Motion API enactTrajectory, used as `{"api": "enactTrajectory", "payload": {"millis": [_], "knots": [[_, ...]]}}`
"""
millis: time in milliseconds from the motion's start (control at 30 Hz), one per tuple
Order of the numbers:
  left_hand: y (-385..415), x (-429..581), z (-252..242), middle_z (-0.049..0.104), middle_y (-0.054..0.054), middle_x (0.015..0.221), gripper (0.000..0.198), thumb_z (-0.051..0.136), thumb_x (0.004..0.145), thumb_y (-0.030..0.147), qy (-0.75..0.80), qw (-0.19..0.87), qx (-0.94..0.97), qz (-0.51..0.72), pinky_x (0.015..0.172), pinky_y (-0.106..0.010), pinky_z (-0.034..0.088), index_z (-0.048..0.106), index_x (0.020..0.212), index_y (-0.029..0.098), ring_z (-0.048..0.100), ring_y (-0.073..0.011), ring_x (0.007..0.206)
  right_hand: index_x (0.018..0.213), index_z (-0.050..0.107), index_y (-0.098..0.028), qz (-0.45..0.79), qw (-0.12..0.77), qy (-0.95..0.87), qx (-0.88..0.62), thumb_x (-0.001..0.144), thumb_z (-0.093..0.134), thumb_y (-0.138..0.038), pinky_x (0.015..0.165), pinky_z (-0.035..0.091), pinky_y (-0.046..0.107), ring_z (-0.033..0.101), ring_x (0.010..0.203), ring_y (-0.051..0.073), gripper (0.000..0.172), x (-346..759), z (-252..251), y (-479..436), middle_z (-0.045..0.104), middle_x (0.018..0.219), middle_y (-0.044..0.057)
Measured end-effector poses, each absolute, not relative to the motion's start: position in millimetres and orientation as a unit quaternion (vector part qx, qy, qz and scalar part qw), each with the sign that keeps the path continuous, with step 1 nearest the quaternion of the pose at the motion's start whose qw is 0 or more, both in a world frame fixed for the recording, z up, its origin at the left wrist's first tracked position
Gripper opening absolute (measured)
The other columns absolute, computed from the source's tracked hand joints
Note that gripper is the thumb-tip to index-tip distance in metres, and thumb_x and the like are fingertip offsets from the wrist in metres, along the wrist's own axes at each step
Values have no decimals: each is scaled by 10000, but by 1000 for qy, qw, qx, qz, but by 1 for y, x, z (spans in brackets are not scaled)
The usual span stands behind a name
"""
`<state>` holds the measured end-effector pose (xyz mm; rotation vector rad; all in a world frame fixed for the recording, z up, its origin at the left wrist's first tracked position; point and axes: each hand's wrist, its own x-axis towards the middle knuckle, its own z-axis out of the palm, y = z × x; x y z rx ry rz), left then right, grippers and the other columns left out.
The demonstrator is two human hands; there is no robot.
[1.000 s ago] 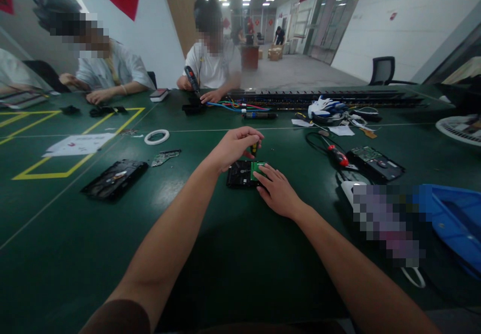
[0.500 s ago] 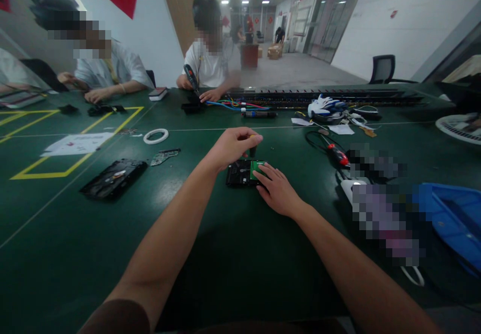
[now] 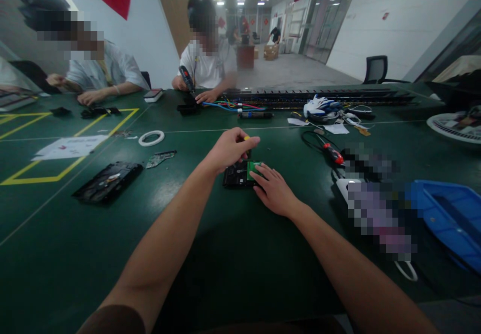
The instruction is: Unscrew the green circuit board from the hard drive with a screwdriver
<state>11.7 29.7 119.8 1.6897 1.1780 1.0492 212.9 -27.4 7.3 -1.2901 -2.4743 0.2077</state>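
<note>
A black drive-like case (image 3: pixel 235 175) lies flat on the green table in front of me, with a green circuit board (image 3: pixel 253 169) on its right part. Over the case's back edge, my left hand (image 3: pixel 233 148) is closed round a small screwdriver (image 3: pixel 247 139), of which a yellow and dark part shows. The tool's tip is hidden. My right hand (image 3: pixel 276 188) rests on the board and the case's right side, its fingers spread. Left of my left arm lie a loose circuit board (image 3: pixel 161 159) and a larger black case (image 3: pixel 108 181).
A white ring (image 3: pixel 151 138) and papers (image 3: pixel 69 147) lie at the left. Right of me are a red and black screwdriver (image 3: pixel 333 154), a blurred-out object (image 3: pixel 379 216) and a blue tray (image 3: pixel 451 213). Across the table, a person (image 3: pixel 206 65) holds a power tool near cables.
The whole view has shifted slightly, so most things appear a little further left. The screwdriver in my left hand sits at a different angle, with less of its dark part showing.
</note>
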Motion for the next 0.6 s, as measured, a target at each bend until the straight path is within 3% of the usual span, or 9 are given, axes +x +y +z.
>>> {"api": "enactTrajectory", "payload": {"millis": [133,400,600], "knots": [[31,11,120,768,-84,1009,243,685,939,443,440,434,666,419,463,-245,374,636,933,205,535,-85,531,1552,493,-248,75,172,-871,-453,1061,471,-360,1260,263,631,257,1596,317,504,213,8,-28,393,1679,110],[35,10,119,710,-56,879,380,597,978,534,428,453,665,411,444,-192,351,675,867,179,501,-64,516,1544,508,-204,71,172,-873,-451,1061,475,-326,1252,292,619,257,1594,329,499,212,10,-29,402,1671,134],[40,8,118,721,-80,946,327,446,1005,363,406,553,593,421,488,-213,446,703,978,162,587,-98,560,1541,513,-226,71,177,-873,-450,1055,484,-325,1248,299,627,276,1588,327,497,213,9,-28,425,1659,126]]}}
